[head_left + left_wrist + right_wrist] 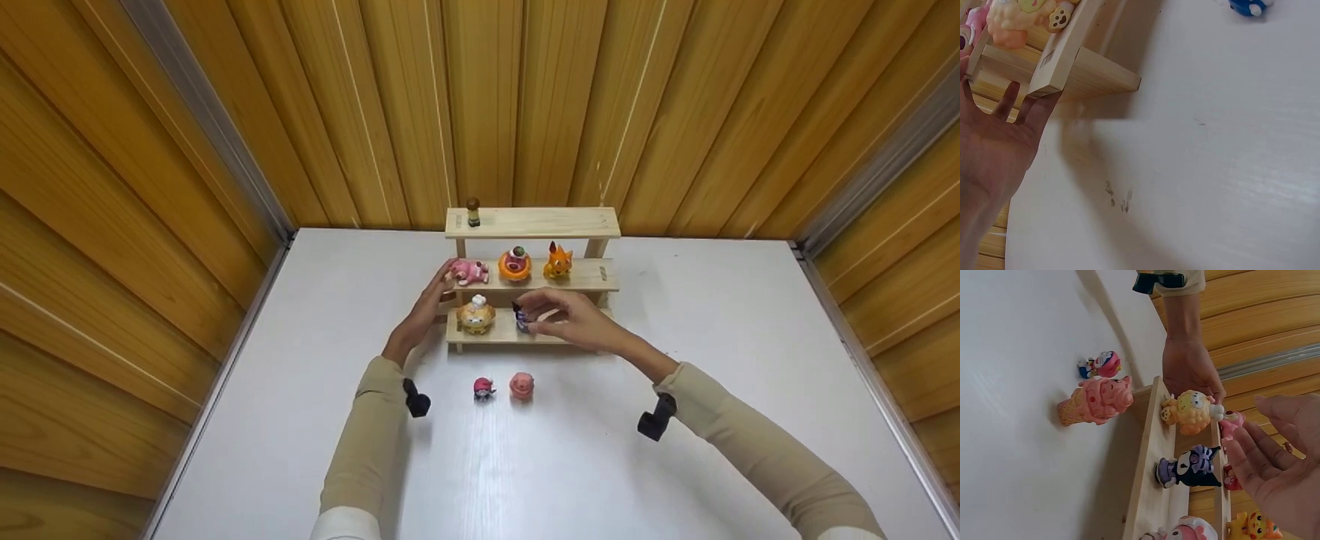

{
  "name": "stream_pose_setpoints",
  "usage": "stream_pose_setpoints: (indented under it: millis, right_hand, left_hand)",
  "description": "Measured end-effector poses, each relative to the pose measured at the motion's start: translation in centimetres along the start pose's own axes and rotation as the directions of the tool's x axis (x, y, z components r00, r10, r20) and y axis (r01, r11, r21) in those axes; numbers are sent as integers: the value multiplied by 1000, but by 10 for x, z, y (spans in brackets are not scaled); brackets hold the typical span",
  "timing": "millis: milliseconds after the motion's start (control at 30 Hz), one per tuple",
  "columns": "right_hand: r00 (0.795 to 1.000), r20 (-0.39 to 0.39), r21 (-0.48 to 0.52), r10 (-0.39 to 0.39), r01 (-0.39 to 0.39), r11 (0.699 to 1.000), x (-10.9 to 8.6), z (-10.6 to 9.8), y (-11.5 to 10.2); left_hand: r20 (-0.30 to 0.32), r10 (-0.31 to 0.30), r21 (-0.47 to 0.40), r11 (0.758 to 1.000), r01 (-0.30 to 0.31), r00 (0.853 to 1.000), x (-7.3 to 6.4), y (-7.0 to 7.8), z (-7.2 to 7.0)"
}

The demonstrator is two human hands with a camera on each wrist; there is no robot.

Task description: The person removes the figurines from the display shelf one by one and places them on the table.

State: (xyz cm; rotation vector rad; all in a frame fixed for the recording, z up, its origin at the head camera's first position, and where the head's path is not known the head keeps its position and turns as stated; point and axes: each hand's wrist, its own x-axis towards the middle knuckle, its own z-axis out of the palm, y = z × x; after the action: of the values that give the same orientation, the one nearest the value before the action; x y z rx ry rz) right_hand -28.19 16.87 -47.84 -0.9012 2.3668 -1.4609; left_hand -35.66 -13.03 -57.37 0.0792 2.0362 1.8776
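Note:
My left hand (pixel 424 311) rests against the left end of a wooden three-tier shelf (pixel 544 223), fingers extended in the left wrist view. My right hand (pixel 577 321) hovers beside a black-and-purple figurine (pixel 1188 467) standing on the lowest tier. In the right wrist view its fingers are spread and apart from that figurine. To the figurine's left stands a fluffy yellow figurine (pixel 476 319) with a white chef hat. On the figurine's other side is a pink-and-white hooded figurine (pixel 1185 531), hidden behind my right hand in the head view.
The middle tier carries a pink bear (pixel 471 272), an orange round figurine (pixel 514 266) and an orange eared figurine (pixel 557 262). A small brown-haired figurine (pixel 473 213) is on top. Before the shelf stand a pink pig (pixel 522 385) and a small pink-and-blue figurine (pixel 484 388).

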Motion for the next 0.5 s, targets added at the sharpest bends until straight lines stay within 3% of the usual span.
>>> stream_pose_setpoints:
  millis: [333,500]
  right_hand:
    - [999,-9,98,-33,34,995,38,-4,-15]
    - [999,-35,87,-28,31,996,53,-10,-22]
  left_hand:
    - [-1,11,-1,1000,-11,1000,-1,1,0]
    - [-6,4,3,1000,-4,1000,-1,1,1]
